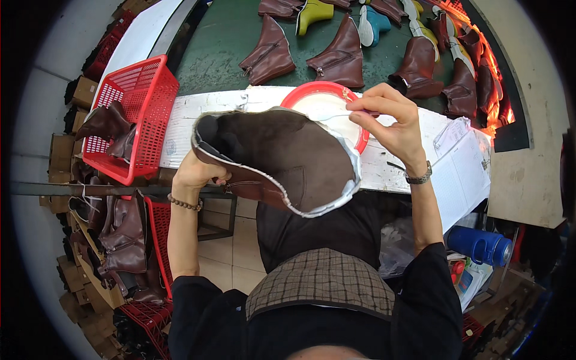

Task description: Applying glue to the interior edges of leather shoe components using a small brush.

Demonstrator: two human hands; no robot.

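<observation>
My left hand (pixel 195 172) is closed around the lower left side of a brown leather boot upper (pixel 282 153), tilted so its wide opening faces me. A white coating runs along the opening's right and lower edge. A thin brush (pixel 331 114), its end covered in white, is pinched in the fingers of my right hand (pixel 393 120). The brush tip is near the boot upper's top right edge; I cannot tell whether they touch. Behind the boot upper, partly hidden by it, stands a red-rimmed bowl (pixel 312 89) of white liquid.
Brown boots (pixel 341 57), a yellow form (pixel 313 15) and a blue form (pixel 372 27) stand on a green surface (pixel 210 54) under an orange glow at right. A red basket (pixel 162 114) holds boot uppers at left. Papers (pixel 459 174) and a blue bottle (pixel 480 245) lie right.
</observation>
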